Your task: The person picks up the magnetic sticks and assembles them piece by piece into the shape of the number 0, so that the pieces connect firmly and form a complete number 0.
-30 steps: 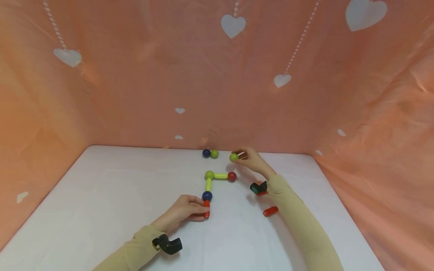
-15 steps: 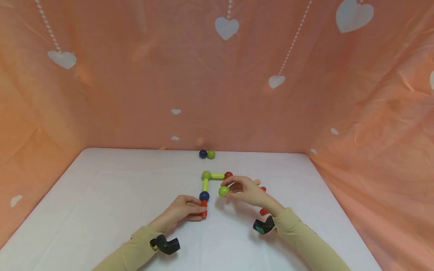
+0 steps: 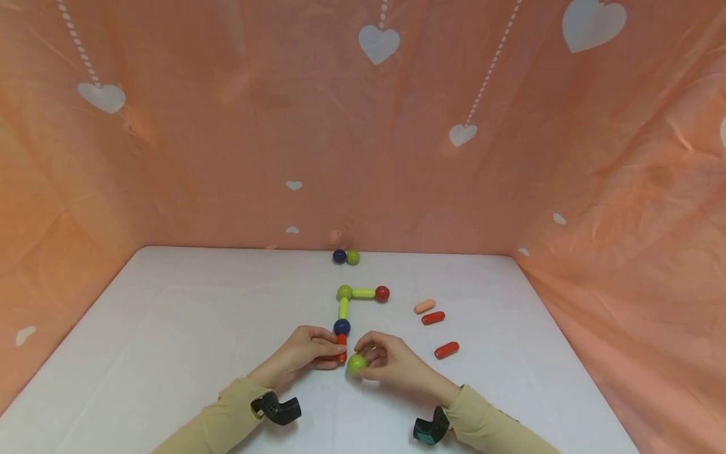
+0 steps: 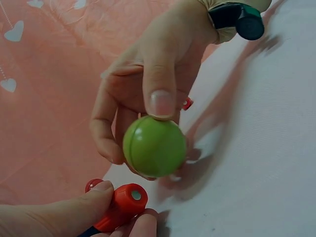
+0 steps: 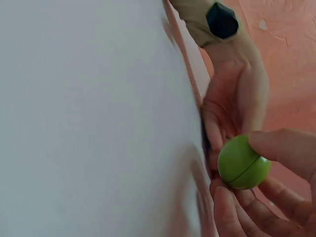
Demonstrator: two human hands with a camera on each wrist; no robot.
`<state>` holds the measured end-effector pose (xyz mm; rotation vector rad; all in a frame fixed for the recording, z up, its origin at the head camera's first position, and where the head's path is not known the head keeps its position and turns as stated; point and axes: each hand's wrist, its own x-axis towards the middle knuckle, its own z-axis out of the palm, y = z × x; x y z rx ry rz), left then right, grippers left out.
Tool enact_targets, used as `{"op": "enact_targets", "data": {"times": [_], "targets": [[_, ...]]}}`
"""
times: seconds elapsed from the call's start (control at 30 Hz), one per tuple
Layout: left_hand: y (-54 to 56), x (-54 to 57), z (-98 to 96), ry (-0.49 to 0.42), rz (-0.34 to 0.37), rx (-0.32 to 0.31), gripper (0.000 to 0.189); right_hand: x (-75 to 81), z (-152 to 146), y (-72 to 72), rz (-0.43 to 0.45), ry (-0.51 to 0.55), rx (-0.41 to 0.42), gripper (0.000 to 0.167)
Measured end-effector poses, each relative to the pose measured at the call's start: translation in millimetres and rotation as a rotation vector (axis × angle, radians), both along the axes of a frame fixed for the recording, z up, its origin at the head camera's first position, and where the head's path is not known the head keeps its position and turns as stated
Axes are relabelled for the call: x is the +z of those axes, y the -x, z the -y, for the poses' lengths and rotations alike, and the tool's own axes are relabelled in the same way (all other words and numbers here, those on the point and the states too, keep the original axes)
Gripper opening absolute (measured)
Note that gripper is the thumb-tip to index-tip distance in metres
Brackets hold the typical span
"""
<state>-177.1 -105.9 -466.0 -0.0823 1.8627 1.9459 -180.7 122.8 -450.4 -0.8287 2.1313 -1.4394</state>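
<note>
Head view: pink cloth (image 3: pixel 227 157) behind a white table (image 3: pixel 227 284). Next, the right sleeve (image 3: pixel 493 419), liable, if swung outward carelessly, to sweep away the loose sticks (image 3: pixel 433 318) lying roughly between one and three o'clock from the right hand (image 3: pixel 391 362). Left hand (image 3: pixel 303 349) gripping a red stick (image 3: pixel 341 356); right hand, near three o'clock from there, pinching a green ball (image 3: pixel 357 364) between thumb and fingers, at about four o'clock from that stick's near end.

Then the joined shape (image 3: pixel 343 309): red stick at six o'clock from a blue ball (image 3: pixel 342 327), corner ball (image 3: pixel 345 292) further up toward twelve, red ball (image 3: pixel 382 294) at three from the corner. Likely to hinge or part at the blue ball under too hard a sideways push.

Smaller: red stick, apt to twist free with a slackened left grip. Green ball, smooth and round: could slip the pinch and roll off. Smallest, the pale disc (image 4: pixel 136 195) in the stick's end; if magnetic, could snatch the ball early and off-centre.

No brand, label or writing readable on cloth, wrist cameras (image 3: pixel 276 408), sticks or balls.
</note>
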Motion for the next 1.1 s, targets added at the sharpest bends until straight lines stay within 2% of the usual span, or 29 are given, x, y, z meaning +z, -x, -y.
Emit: {"op": "enact_targets", "data": {"times": [0.2,0.37,0.53,0.83,1.0,1.1], "targets": [[-0.9,-0.7,-0.1,-0.012,-0.026,-0.007,0.032,-8.9,9,-7.1,0.023,0.034,-0.019,0.034],[-1.0,-1.3,-0.5,-0.003,-0.051,-0.010,0.032,-8.1,14,-10.0,0.024,0.039,-0.045,0.036],[-1.5,0.4,-2.0,0.020,-0.049,0.001,0.032,-0.4,20,-15.1,0.021,0.012,-0.085,0.036],[-3.7,3.4,-3.0,0.048,-0.076,0.001,0.030,29.3,30,-32.4,-0.026,0.004,-0.123,0.032],[-5.1,4.9,-0.9,0.064,-0.069,-0.007,0.033,29.1,29,-32.2,-0.032,0.022,-0.126,0.032],[-6.9,7.0,2.1,0.095,-0.058,-0.038,0.038,27.2,29,-30.7,-0.027,0.020,-0.126,0.031]]}}
